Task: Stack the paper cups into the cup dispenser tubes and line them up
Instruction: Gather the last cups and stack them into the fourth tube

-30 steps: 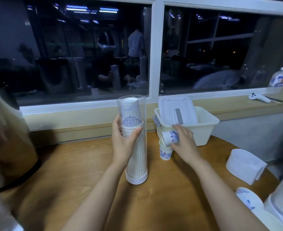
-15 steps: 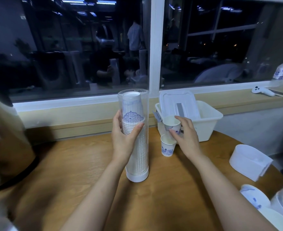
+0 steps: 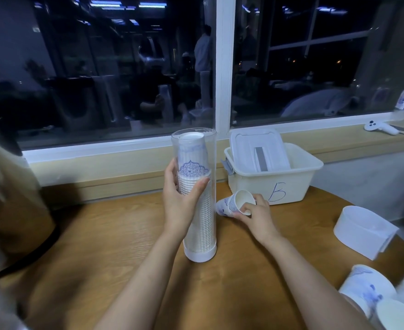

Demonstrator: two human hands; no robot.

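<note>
A clear cup dispenser tube [image 3: 199, 234] stands upright on the wooden table, filled almost to its rim with a stack of inverted white paper cups with blue patterns. My left hand [image 3: 180, 202] grips the tube at mid height. Just right of the tube, my right hand [image 3: 255, 216] holds white paper cups with blue print [image 3: 234, 204], tilted on their side with the open mouth facing up and to the right. How many cups are nested there I cannot tell.
A white plastic bin [image 3: 298, 179] marked with a letter stands behind my right hand, its lid leaning inside. A white holder [image 3: 362, 227] sits at the right, more cups [image 3: 367, 289] at the lower right edge. A large metal urn [image 3: 10, 198] fills the left.
The right hand lifted a cup over the standing cup by the bin, then came down; now it holds cups tilted on their side, and no cup stands on the table there.
</note>
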